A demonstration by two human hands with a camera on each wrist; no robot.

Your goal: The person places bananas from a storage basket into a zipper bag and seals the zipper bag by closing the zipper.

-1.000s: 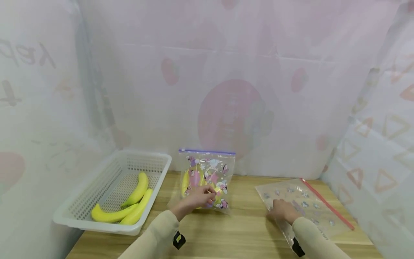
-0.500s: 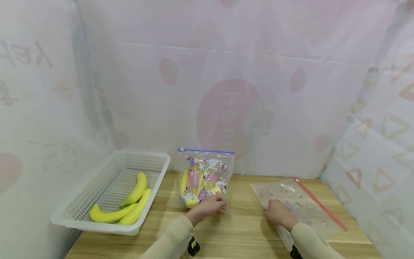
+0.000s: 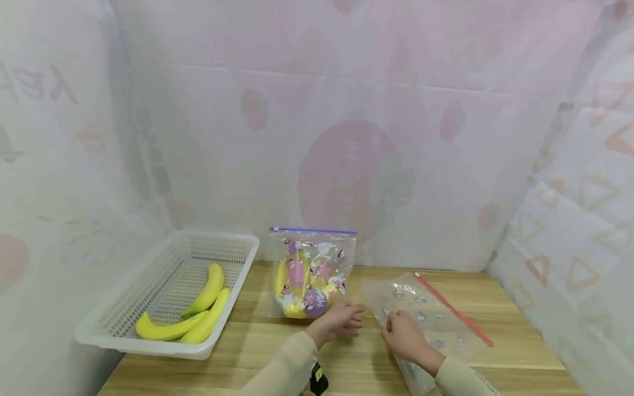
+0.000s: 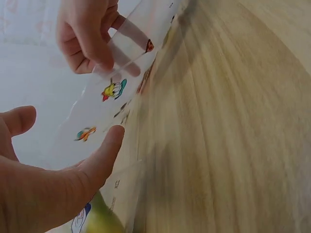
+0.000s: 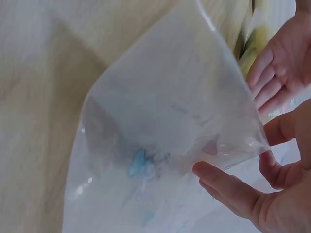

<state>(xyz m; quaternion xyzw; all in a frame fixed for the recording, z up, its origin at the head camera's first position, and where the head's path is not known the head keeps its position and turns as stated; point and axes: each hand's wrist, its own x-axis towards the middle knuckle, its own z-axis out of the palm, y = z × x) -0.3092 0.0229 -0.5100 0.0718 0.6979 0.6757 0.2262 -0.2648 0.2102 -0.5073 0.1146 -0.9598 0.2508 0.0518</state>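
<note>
White perforated basket (image 3: 124,330) far left on wooden table (image 3: 515,341) — three loose bananas (image 3: 198,319) inside. Backdrop: translucent printed sheeting (image 3: 421,181) — pink circle, red triangles at right.

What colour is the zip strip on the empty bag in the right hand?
Red, on the clear plastic bag; the head view shows it best.

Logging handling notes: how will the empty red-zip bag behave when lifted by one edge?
The empty bag probably flops: its thin film already bends where the right hand pinches it. Likely very light, holding nothing. Glossy film may slip.
</note>
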